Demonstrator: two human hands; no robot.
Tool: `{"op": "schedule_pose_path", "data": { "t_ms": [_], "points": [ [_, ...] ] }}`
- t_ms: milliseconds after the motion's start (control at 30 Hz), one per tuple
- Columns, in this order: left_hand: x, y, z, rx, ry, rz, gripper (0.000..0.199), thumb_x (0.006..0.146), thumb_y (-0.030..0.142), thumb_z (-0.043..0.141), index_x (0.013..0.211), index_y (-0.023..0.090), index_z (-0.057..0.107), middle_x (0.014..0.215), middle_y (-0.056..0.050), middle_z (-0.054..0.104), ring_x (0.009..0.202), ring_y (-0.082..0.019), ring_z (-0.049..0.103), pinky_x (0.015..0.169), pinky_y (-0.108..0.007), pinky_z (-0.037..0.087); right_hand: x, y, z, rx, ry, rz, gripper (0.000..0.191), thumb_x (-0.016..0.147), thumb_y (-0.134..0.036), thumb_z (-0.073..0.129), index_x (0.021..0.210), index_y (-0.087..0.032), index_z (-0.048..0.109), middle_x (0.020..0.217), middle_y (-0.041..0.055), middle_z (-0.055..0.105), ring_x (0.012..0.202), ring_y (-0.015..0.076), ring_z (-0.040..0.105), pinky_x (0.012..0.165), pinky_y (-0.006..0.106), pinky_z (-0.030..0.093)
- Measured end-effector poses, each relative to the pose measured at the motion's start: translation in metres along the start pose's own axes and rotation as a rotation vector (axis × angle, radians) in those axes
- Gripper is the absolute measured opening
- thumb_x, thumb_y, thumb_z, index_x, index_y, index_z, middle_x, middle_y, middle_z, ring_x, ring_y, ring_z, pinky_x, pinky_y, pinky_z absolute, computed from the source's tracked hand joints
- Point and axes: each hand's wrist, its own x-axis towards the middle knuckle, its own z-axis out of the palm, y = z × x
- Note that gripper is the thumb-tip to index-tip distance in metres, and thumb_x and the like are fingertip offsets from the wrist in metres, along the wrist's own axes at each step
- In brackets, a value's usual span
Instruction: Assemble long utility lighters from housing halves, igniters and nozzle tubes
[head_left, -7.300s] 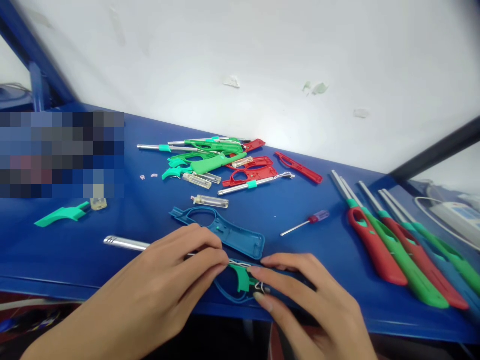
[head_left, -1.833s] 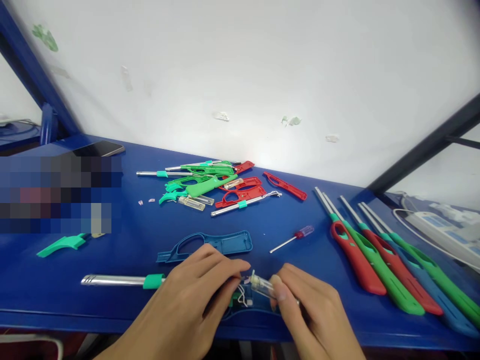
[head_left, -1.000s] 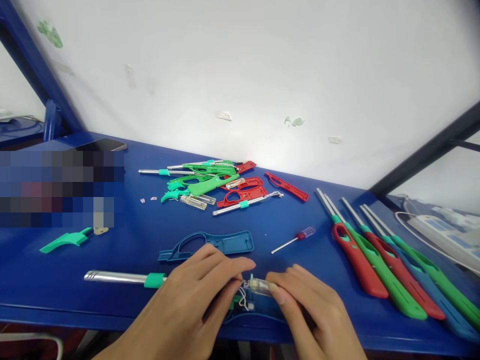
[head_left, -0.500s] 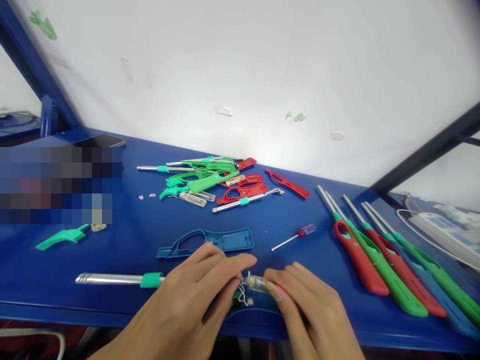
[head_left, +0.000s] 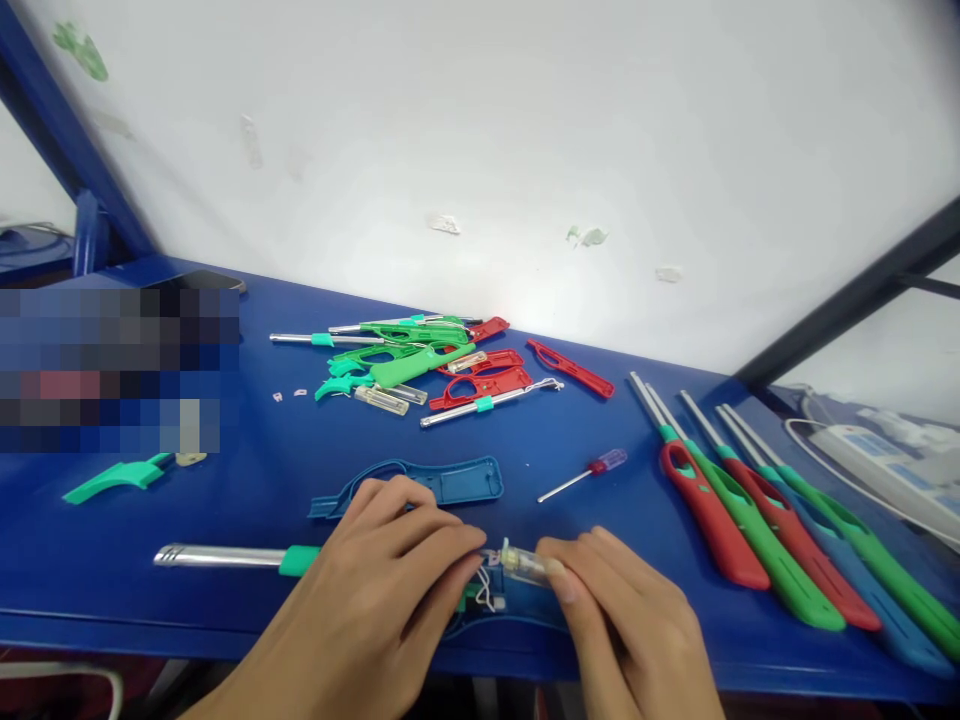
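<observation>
My right hand (head_left: 626,610) grips a clear gas tank (head_left: 529,566) between thumb and fingers, its valve end pointing left. My left hand (head_left: 382,590) is closed, thumb and fingertips pinched right beside that valve; whatever is between them is too small to make out. Below both hands lies a blue lighter casing half (head_left: 517,605) with white wires (head_left: 486,588) and a green part in it, partly covered by the left hand. A metal lighter tube (head_left: 217,557) with a teal collar (head_left: 298,561) sticks out left. Behind the hands rests another blue casing half (head_left: 469,482).
A screwdriver (head_left: 585,474) lies behind the right hand. Several whole lighters (head_left: 716,520) are lined up at the right. Loose tubes, tanks and red casing halves (head_left: 491,385) are heaped at the back. A teal trigger piece (head_left: 120,478) is at the left.
The right hand has tilted the gas tank and drawn it slightly right, so its valve end shows more clearly. The left fingertips have shifted slightly left and stay pinched. The view has moved a little.
</observation>
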Motion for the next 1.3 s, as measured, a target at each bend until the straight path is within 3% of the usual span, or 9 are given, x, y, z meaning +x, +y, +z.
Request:
{"op": "schedule_pose_path", "data": {
  "t_ms": [167,367,967,1167,1300],
  "points": [
    [-0.0001,0.0,-0.0028,-0.032,-0.015,0.001,0.026,0.104,0.004,0.058,0.105,0.024,0.074,0.096,0.001,0.076,0.092,-0.019,0.06,0.084,-0.033,0.053,-0.0009,-0.0007,-0.0016,0.011,-0.005,0.004,0.034,0.114,-0.024,0.043,0.107,-0.024,0.076,0.094,0.004,0.084,0.073,0.0194,0.076,0.067,0.031,0.059],
    [-0.0019,-0.0022,-0.005,0.039,-0.002,0.108,0.031,0.106,0.001,0.051,0.108,0.021,0.074,0.095,-0.002,0.076,0.091,-0.02,0.058,0.081,-0.033,0.052,-0.002,0.0007,-0.001,-0.018,-0.001,-0.018,0.034,0.115,-0.024,0.043,0.108,-0.023,0.077,0.096,0.0046,0.084,0.075,0.0199,0.077,0.072,0.031,0.062],
    [-0.0036,-0.0017,0.0006,0.023,0.017,0.125,0.027,0.104,-0.001,0.055,0.108,0.02,0.072,0.096,0.002,0.075,0.091,-0.018,0.057,0.091,-0.034,0.046,-0.001,0.0003,0.0004,0.011,0.002,-0.026,0.033,0.115,-0.026,0.043,0.109,-0.024,0.075,0.089,0.0029,0.082,0.068,0.0179,0.072,0.068,0.03,0.06],
    [-0.0021,-0.0007,0.0019,0.009,0.035,0.123,0.021,0.106,0.004,0.058,0.108,0.02,0.072,0.097,0.002,0.076,0.093,-0.019,0.058,0.091,-0.034,0.046,-0.0038,0.0005,-0.0007,0.01,0.008,0.007,0.031,0.115,-0.03,0.045,0.112,-0.027,0.075,0.096,0.0014,0.084,0.075,0.0184,0.077,0.079,0.031,0.063],
    [-0.0022,-0.0005,0.0019,0.013,0.043,0.134,0.023,0.104,0.002,0.057,0.109,0.019,0.072,0.097,0.001,0.076,0.094,-0.019,0.057,0.093,-0.034,0.047,-0.0037,0.0016,-0.0016,-0.003,0.003,-0.006,0.032,0.115,-0.03,0.044,0.111,-0.026,0.076,0.096,0.0017,0.085,0.075,0.0181,0.078,0.078,0.03,0.064]
  ]
}}
